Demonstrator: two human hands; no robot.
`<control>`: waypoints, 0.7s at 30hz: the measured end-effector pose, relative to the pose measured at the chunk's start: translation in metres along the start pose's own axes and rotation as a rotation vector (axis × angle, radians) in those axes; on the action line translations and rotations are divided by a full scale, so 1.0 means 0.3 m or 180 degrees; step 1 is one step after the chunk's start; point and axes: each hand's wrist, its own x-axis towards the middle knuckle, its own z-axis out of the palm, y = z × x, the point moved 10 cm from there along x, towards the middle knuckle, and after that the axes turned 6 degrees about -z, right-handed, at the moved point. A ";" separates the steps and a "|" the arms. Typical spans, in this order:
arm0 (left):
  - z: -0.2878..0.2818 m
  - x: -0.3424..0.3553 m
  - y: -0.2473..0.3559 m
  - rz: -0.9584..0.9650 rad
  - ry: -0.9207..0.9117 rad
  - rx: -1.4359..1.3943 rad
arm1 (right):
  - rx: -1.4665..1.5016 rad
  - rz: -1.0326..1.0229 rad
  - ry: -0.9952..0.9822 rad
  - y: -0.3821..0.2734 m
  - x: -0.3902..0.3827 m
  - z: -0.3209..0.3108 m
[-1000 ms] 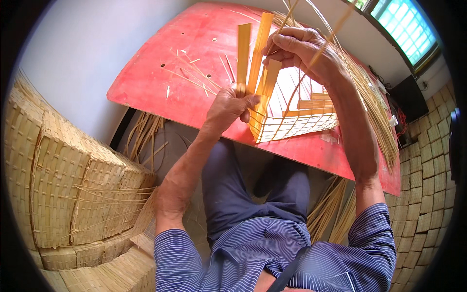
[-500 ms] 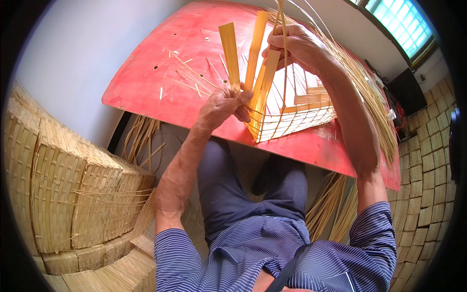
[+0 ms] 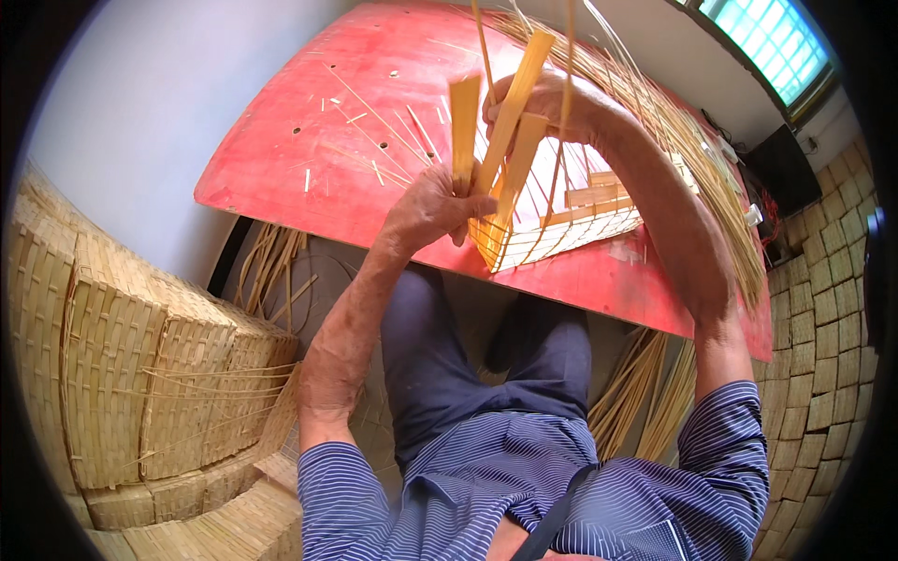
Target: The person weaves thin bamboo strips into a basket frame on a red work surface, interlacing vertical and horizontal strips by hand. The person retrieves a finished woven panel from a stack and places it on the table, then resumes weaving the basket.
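Just right of the left hand (image 3: 432, 208), nearer its corner, the part-woven basket (image 3: 566, 240) is set, long side running rightward; an upright slat (image 3: 464, 131) is gripped there, a thin strip (image 3: 485, 51) pinched by the right hand (image 3: 547, 105).

The wide strips (image 3: 465, 126) I hold look like split bamboo, smooth and slightly glossy; the open basket (image 3: 571, 234) shows thin, cane-like latticework. My bench (image 3: 253, 159) is scuffed red-painted board, the woven stacks (image 3: 112, 355) rough and matt, my shirt (image 3: 505, 449) and trousers (image 3: 486, 397) matt cloth.
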 end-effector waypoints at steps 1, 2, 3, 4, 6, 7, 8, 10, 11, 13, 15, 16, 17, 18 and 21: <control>0.010 -0.001 0.003 -0.0023 -0.0096 0.0040 | -0.0276 -0.0084 0.0020 -0.024 -0.001 0.013; 0.015 0.004 0.001 -0.0110 -0.0100 0.0123 | -0.0556 -0.0155 0.0043 -0.061 -0.015 0.048; 0.020 0.011 0.004 -0.0198 -0.0104 0.0205 | -0.0769 0.0063 0.0158 -0.083 -0.033 0.067; 0.018 0.009 0.003 -0.0302 -0.0089 0.0309 | -0.0770 0.0030 0.0223 -0.081 -0.033 0.086; 0.011 -0.012 0.026 -0.0150 -0.0126 0.0157 | -0.0770 -0.0030 0.0355 -0.062 -0.028 0.104; 0.031 -0.007 0.048 -0.0026 -0.0206 0.0050 | -0.0672 -0.0128 0.0340 -0.032 -0.030 0.059; -0.002 -0.022 0.056 0.0121 -0.0014 -0.0064 | -0.0463 -0.0056 0.0311 -0.025 -0.030 0.052; -0.059 -0.058 0.055 0.0423 0.0353 -0.0313 | -0.0058 0.0113 0.0266 -0.010 -0.042 0.044; -0.080 -0.075 0.051 0.0485 0.0592 -0.0257 | -0.0029 -0.0043 0.0310 -0.017 -0.049 0.031; -0.092 -0.068 0.041 0.0706 0.0644 -0.0319 | -0.0129 -0.0047 0.0217 -0.015 -0.040 0.030; -0.112 -0.062 0.040 0.0872 0.0823 -0.0356 | -0.0158 -0.0137 0.0107 -0.020 -0.030 0.045; -0.109 -0.049 0.036 0.0812 0.0892 -0.0385 | -0.0195 -0.0111 0.0156 -0.015 -0.033 0.033; -0.108 -0.039 0.035 0.0754 0.0962 -0.0411 | -0.0233 -0.0088 0.0205 -0.008 -0.033 0.019; -0.111 -0.031 0.033 0.0697 0.1031 -0.0435 | -0.0272 -0.0069 0.0253 -0.004 -0.033 0.008; -0.124 -0.019 0.027 0.0602 0.1162 -0.0338 | -0.0297 -0.0034 0.0538 -0.008 -0.041 -0.006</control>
